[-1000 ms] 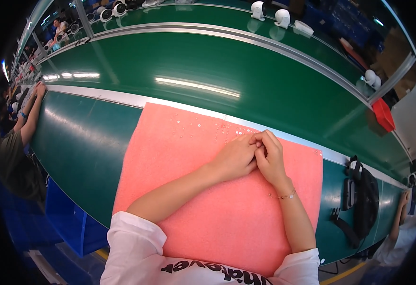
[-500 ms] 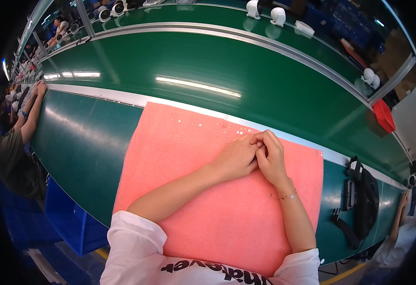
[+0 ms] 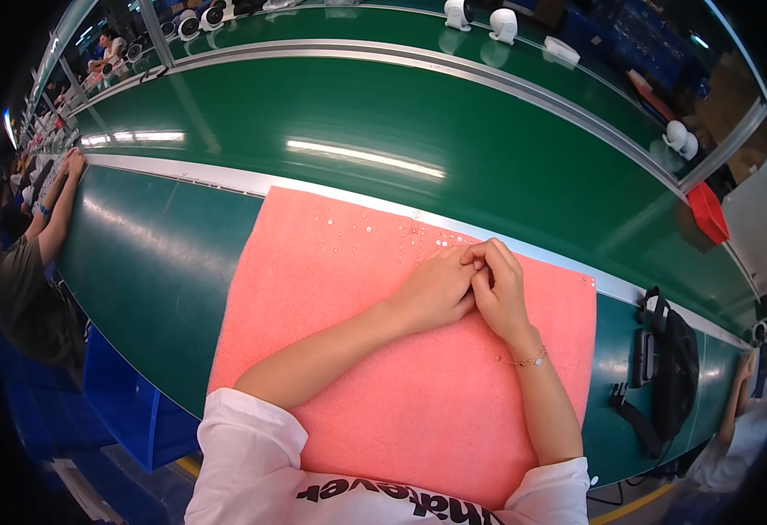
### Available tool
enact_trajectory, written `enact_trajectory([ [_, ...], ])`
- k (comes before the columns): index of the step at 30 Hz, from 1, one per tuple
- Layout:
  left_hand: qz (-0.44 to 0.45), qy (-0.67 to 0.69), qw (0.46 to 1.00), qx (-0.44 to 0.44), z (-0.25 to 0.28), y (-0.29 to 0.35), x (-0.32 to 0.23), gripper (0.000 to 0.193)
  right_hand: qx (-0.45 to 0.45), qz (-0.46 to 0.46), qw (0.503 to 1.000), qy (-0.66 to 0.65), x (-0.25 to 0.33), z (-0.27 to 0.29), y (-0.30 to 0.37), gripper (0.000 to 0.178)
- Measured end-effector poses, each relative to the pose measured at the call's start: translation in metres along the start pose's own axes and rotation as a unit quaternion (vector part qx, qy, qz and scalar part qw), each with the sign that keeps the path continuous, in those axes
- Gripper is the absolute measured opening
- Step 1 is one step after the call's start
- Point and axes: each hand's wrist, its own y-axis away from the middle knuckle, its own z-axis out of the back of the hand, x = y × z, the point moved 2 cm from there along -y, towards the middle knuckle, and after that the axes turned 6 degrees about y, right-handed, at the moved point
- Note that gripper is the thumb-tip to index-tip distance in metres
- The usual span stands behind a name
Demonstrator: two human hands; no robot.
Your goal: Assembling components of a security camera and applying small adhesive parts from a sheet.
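My left hand (image 3: 436,287) and my right hand (image 3: 499,284) rest together over the far part of a pink foam mat (image 3: 375,394). Both are closed, their curled fingers meeting and touching. The insides of the hands are hidden, so whether anything small lies in them does not show. Just beyond the left hand, several tiny shiny ring-like pieces (image 3: 444,243) are scattered on the mat. A few more small pieces (image 3: 587,281) lie at its far right corner. A thin bracelet (image 3: 539,356) circles my right wrist.
Behind the mat runs a wide green conveyor belt (image 3: 313,114) with a metal rail. On a raised belt beyond stand white rounded devices (image 3: 503,27). A black bag (image 3: 677,376) lies right of the mat, and a red bin (image 3: 707,214) sits farther back. Other people's arms (image 3: 64,206) show at both sides.
The white devices on the raised far belt have shifted slightly to the left. My hands have stayed in place.
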Motion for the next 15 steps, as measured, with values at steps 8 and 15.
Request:
enact_trajectory([
  [8, -0.003, 0.001, 1.000, -0.003, 0.0028, 0.0008, -0.0017, 0.025, 0.000, 0.007, 1.000, 0.003, 0.0038, -0.0001, -0.0012, 0.018],
  [15, -0.001, 0.005, 1.000, 0.005, -0.0008, -0.0003, 0.0017, 0.026, -0.008, 0.008, 1.000, -0.010, 0.0005, -0.0011, -0.0001, 0.022],
])
